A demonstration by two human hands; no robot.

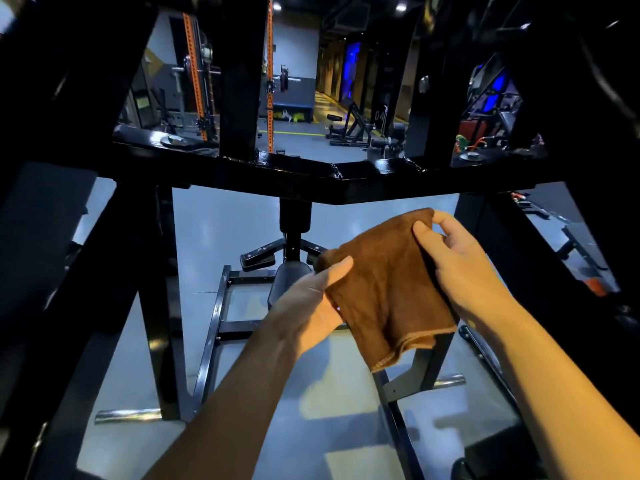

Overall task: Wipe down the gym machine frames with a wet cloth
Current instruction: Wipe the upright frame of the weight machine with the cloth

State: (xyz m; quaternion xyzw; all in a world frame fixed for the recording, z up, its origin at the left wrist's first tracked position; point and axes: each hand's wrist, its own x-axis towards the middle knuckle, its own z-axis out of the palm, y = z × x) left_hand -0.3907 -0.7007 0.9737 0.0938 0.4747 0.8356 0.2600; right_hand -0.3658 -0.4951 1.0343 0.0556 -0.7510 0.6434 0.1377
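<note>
Both hands pinched the brown cloth (388, 292) mid-air below the black frame crossbar (311, 181): left hand (308, 306) at its edge, right hand (450, 251) at top corner; loose folds prob. could slip & drop to the floor (242, 220).

Left grip (311, 299) thumb extended, right grip (450, 251) pinching, both forearms reaching forward

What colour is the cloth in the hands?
Brown. The cloth shows best in the head view, the only view here.
</note>
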